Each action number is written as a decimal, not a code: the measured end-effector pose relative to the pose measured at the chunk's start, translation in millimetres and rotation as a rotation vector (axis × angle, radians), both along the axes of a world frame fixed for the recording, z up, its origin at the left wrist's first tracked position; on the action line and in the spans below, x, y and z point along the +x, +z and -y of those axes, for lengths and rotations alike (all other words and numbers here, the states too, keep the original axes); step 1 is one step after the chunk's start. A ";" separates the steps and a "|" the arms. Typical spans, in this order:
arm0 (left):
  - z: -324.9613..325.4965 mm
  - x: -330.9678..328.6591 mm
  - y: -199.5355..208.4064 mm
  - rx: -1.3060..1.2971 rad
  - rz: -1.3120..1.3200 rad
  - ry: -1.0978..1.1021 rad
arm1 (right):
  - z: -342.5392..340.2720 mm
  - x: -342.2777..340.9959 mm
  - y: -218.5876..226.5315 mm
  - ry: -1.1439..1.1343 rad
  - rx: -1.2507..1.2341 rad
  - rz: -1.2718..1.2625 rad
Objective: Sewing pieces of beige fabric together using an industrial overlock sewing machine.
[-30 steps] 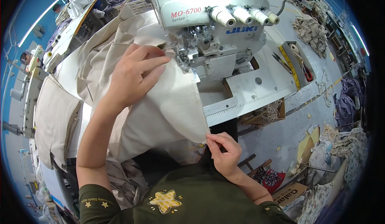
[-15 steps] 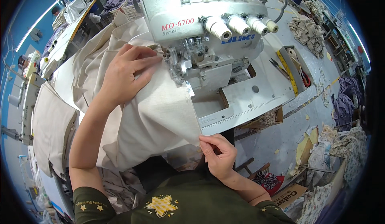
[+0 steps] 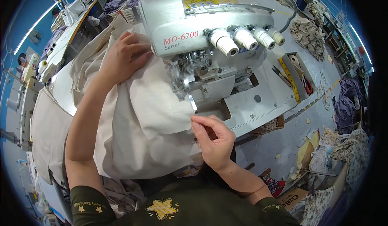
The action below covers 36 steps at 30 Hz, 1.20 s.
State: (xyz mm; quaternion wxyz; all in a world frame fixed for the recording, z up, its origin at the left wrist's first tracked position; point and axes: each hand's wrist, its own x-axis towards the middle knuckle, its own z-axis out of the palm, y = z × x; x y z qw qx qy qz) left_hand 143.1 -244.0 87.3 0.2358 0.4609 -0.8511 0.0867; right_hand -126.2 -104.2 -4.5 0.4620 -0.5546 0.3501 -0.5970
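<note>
A large piece of beige fabric (image 3: 157,104) lies across the plate to the left of the white overlock sewing machine (image 3: 206,28) and hangs over the near edge. On its far part rests my left hand (image 3: 124,58), fingers lying along the cloth and thumb apart, with the fingertips beside the machine head. My right hand (image 3: 214,139) is closed in a pinch on the fabric's right edge, just below a small metal piece (image 3: 193,104) in front of the presser area. The needle area is partly hidden by the machine's clear cover and metal parts.
A stack of beige cut pieces (image 3: 48,133) lies at the left. On the right of the table are tweezers (image 3: 281,76), a yellow tape measure (image 3: 289,80) and an open box (image 3: 301,74) with a spool. Crumpled fabric (image 3: 307,36) is heaped beyond, and purple cloth (image 3: 349,104) hangs farther right.
My right hand has moved away from my body and slightly left, bringing the fabric's edge closer to the machine. My left hand has shifted a little left and farther away. The cloth has bunched into new folds.
</note>
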 end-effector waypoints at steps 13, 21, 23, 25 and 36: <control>-135.9 -87.0 -12.6 -0.316 0.303 -0.272 | 5.9 3.8 6.4 -0.054 -0.006 0.003; -142.5 -78.4 2.0 -0.213 0.297 -0.219 | 5.5 3.6 7.7 -0.037 0.023 0.009; -132.5 -76.6 6.0 -0.182 0.272 -0.201 | 1.5 2.0 4.9 -0.032 0.030 0.021; -121.9 -74.7 6.6 -0.171 0.238 -0.147 | -4.5 1.6 6.3 -0.048 0.033 -0.052; -97.7 -45.0 14.1 0.014 -0.098 -0.059 | -19.0 -9.6 -9.3 0.097 -0.319 -0.656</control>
